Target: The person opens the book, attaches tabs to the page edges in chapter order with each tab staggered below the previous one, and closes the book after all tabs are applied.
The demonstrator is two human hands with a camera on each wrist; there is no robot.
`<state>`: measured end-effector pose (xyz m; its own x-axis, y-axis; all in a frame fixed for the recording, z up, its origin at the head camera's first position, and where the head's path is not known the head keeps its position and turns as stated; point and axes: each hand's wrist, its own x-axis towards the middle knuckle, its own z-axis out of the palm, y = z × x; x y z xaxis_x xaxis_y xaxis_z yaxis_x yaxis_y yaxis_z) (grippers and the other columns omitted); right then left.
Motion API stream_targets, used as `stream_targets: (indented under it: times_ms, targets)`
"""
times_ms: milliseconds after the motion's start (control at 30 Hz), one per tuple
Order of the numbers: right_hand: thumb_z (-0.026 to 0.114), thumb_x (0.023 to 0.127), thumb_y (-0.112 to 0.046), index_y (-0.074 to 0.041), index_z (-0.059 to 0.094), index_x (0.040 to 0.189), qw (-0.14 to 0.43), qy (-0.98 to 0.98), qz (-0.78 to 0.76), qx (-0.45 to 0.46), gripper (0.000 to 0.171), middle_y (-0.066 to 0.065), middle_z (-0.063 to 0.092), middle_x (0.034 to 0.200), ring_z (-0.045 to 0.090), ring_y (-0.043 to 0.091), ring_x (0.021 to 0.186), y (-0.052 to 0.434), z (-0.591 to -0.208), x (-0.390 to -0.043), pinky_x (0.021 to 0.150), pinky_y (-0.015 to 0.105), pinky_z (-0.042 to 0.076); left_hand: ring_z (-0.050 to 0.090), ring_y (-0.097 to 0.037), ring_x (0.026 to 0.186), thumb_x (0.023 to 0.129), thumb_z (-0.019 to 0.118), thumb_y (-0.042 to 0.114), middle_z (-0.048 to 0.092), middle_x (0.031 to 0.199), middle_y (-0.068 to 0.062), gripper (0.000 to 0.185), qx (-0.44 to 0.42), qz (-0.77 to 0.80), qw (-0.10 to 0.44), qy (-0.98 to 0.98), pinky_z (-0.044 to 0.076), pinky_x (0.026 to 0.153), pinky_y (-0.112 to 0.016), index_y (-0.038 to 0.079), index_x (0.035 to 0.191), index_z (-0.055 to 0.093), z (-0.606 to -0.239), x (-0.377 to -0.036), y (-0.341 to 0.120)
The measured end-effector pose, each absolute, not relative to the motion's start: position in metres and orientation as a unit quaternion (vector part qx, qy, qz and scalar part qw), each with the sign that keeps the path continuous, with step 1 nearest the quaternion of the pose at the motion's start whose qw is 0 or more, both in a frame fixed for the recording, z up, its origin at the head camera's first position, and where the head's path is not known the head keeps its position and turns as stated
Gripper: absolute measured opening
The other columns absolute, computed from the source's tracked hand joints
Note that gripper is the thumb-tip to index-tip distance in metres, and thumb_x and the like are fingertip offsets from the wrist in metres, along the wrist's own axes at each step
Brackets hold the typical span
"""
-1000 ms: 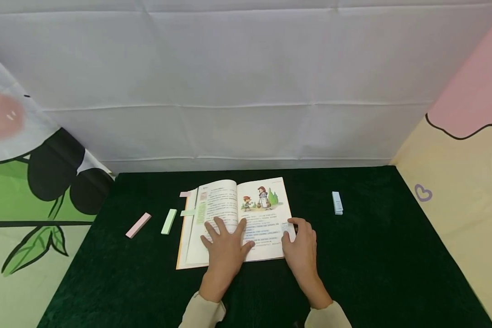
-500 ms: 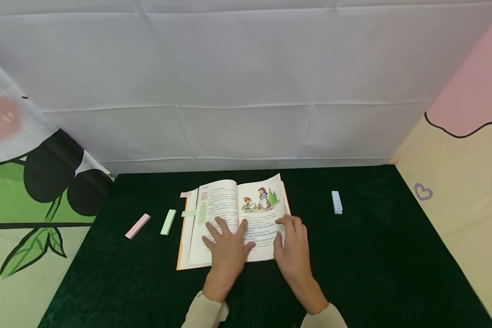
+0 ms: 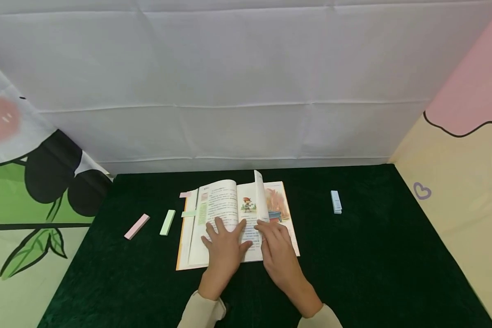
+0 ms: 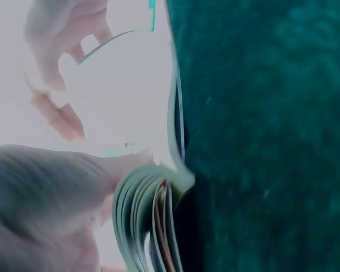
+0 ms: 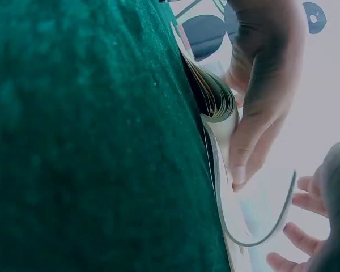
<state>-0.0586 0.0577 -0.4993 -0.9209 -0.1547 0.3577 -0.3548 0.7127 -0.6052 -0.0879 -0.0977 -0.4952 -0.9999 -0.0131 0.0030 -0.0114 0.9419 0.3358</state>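
My left hand [image 3: 223,246] lies with spread fingers over the left page and middle of an open picture book [image 3: 217,200], pressing near the fold. My right hand [image 3: 280,257] is at the lower part of a raised page [image 3: 261,196], its fingertips right at the page's free edge. This page stands up and bends leftward, uncovering a coloured picture [image 3: 275,205] on the right. In the right wrist view the lifted page [image 5: 260,242] curves up toward the separated fingers of the right hand [image 5: 323,209]. The left wrist view shows curled page edges below the left thumb [image 4: 96,173].
Pink [image 3: 185,194] and green [image 3: 188,213] tabs stick out of the book's left side. A pink strip pad [image 3: 137,226] and a green one [image 3: 167,222] lie left of it, a pale blue one [image 3: 336,202] to the right. Dark green cloth [image 3: 373,255] covers the table.
My right hand has moved left from the right page's outer edge, lifting the page upright and over toward the fold. A picture beneath has come into view. My left hand has stayed in place.
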Motion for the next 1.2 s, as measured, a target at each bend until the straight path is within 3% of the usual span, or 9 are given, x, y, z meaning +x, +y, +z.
stream_targets:
  times_ms: [200, 500, 667, 967, 1200]
  targets:
    - [0.060, 0.103, -0.005, -0.019, 0.068, 0.132, 0.140, -0.915, 0.336, 0.172, 0.033, -0.003, 0.064, 0.145, 0.052, 0.021, 0.131, 0.056, -0.502, -0.061, 0.109, 0.043, 0.049, 0.030, -0.055, 0.130, 0.098, 0.072, 0.034, 0.034, 0.145, -0.032, 0.028, 0.010, -0.291, -0.037, -0.956, 0.033, 0.101, -0.071, 0.015, 0.118, 0.080, -0.482, -0.094, -0.116]
    - [0.067, 0.100, -0.006, -0.024, 0.070, 0.130, 0.127, -0.923, 0.298, 0.208, 0.035, -0.005, 0.065, 0.145, 0.052, 0.020, 0.133, 0.050, -0.503, -0.062, 0.112, 0.043, 0.048, 0.032, -0.050, 0.126, 0.098, 0.072, 0.031, 0.036, 0.148, -0.027, 0.021, 0.035, -0.391, -0.064, -0.917, 0.042, 0.091, -0.055, 0.015, 0.103, 0.084, -0.472, -0.102, -0.137]
    - [0.067, 0.100, -0.008, -0.026, 0.070, 0.131, 0.104, -0.929, 0.277, 0.222, 0.036, -0.007, 0.062, 0.147, 0.051, 0.020, 0.134, 0.047, -0.503, -0.061, 0.113, 0.046, 0.046, 0.036, -0.049, 0.127, 0.097, 0.075, 0.029, 0.044, 0.144, -0.026, 0.021, 0.050, -0.420, -0.056, -0.904, 0.042, 0.090, -0.054, 0.010, 0.103, 0.084, -0.469, -0.106, -0.146]
    - [0.068, 0.101, -0.015, -0.030, 0.067, 0.133, 0.080, -0.926, 0.254, 0.267, 0.035, -0.009, 0.059, 0.151, 0.048, 0.022, 0.138, 0.043, -0.497, -0.059, 0.108, 0.055, 0.046, 0.035, -0.051, 0.129, 0.097, 0.074, 0.031, 0.045, 0.145, -0.028, 0.027, 0.054, -0.431, -0.063, -0.898, 0.041, 0.093, -0.057, 0.006, 0.105, 0.083, -0.466, -0.107, -0.148]
    - [0.069, 0.100, -0.015, -0.029, 0.068, 0.133, 0.096, -0.915, 0.256, 0.296, 0.036, -0.008, 0.061, 0.149, 0.048, 0.022, 0.140, 0.043, -0.494, -0.058, 0.109, 0.057, 0.042, 0.038, -0.052, 0.131, 0.096, 0.075, 0.029, 0.045, 0.148, -0.027, 0.021, 0.063, -0.429, -0.064, -0.899, 0.042, 0.095, -0.059, 0.009, 0.093, 0.083, -0.467, -0.105, -0.146]
